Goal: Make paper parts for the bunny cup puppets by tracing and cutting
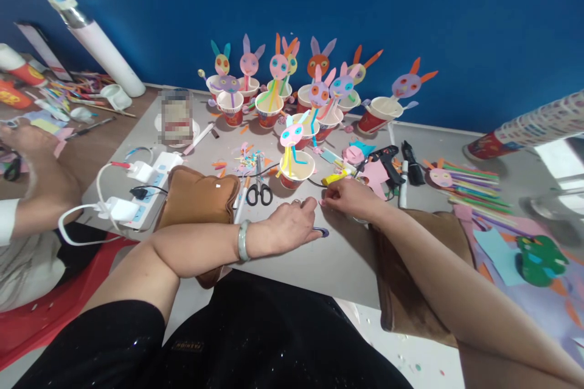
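My left hand (292, 226), with a pale green bangle on the wrist, is low over the grey table, its fingers curled. A small dark purple piece (322, 231) shows at its thumb; I cannot tell its kind. Close by on the right, my right hand (350, 197) has its fingertips pinched together, with a tiny pink spot at the tips. Whatever they hold is too small to name. Beyond the hands stands a paper cup (295, 176) with a pink paper rabbit (292, 134) in it. Black-handled scissors (259, 193) lie left of the cup. A yellow object (335, 177) lies just past my right hand.
Several more rabbit cups (269, 110) stand along the blue wall. A black glue gun (385, 161), a white marker (404, 185) and stacked cups (529, 124) are right. Leftward are a brown cushion (201, 197), a power strip (152, 191) and another person's arm (45, 182).
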Demonstrator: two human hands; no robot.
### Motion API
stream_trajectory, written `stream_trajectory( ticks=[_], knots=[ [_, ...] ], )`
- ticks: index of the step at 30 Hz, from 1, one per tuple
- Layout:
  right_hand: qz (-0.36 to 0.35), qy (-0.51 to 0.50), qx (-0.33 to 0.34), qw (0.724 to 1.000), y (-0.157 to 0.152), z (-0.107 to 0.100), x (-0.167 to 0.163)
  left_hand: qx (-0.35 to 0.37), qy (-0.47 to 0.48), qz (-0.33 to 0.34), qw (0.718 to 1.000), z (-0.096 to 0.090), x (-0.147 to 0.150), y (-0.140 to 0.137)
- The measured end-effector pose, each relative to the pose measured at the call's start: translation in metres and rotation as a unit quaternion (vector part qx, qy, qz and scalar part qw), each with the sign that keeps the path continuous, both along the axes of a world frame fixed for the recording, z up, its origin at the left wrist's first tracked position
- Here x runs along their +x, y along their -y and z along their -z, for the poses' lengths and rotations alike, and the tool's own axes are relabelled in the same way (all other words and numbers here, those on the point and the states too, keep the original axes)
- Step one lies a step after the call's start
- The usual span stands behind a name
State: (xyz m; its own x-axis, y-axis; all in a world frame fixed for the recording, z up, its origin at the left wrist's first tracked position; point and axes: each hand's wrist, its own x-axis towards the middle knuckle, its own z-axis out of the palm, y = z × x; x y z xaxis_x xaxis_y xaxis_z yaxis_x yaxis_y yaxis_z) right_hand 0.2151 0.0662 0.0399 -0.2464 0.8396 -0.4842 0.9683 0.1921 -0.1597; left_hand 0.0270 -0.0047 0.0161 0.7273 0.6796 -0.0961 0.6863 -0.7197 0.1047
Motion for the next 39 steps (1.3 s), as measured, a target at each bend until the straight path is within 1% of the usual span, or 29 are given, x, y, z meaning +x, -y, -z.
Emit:
stream_trajectory(
  ticks=[4, 7, 11, 15, 18, 20, 23, 27, 31, 35, 39],
  knots=[
    [-0.002, -0.005, 0.021, 1.0, 0.0, 0.0, -0.001, -0.006, -0.01, 0.011, 1.0, 0.003, 0.001, -0.001],
    [-0.005, -0.003, 0.022, 1.0, 0.001, 0.001, -0.002, -0.015, -0.011, 0.009, 1.0, 0.003, 0.003, -0.002],
    [0.003, -0.018, 0.017, 1.0, 0.001, 0.002, -0.001, -0.033, -0.024, 0.008, 0.999, -0.001, 0.004, -0.001],
    [0.001, -0.041, 0.047, 0.998, 0.004, 0.006, 0.002, -0.028, -0.035, 0.017, 0.999, -0.005, 0.004, 0.001],
    [-0.044, -0.075, 0.078, 0.993, 0.01, 0.012, 0.007, -0.018, -0.033, 0.018, 0.999, -0.004, 0.004, 0.003],
    [-0.09, -0.07, 0.1, 0.988, 0.016, 0.016, 0.011, -0.014, -0.027, 0.016, 0.999, -0.002, 0.004, 0.004],
    [-0.156, -0.008, 0.115, 0.981, 0.024, 0.017, 0.017, -0.007, -0.019, 0.011, 1.0, 0.002, 0.005, 0.006],
    [-0.235, 0.051, 0.089, 0.967, 0.032, 0.009, 0.023, -0.013, -0.025, 0.006, 1.0, 0.004, 0.007, 0.009],
    [-0.265, 0.081, 0.083, 0.957, 0.035, 0.002, 0.026, 0.005, -0.035, -0.002, 0.999, 0.006, 0.009, 0.012],
    [-0.284, 0.072, 0.11, 0.95, 0.035, 0.001, 0.029, 0.016, -0.035, -0.007, 0.999, 0.009, 0.009, 0.013],
    [-0.288, 0.066, 0.108, 0.949, 0.032, 0.001, 0.033, 0.016, -0.032, 0.0, 0.999, 0.011, 0.008, 0.011]
  ],
)
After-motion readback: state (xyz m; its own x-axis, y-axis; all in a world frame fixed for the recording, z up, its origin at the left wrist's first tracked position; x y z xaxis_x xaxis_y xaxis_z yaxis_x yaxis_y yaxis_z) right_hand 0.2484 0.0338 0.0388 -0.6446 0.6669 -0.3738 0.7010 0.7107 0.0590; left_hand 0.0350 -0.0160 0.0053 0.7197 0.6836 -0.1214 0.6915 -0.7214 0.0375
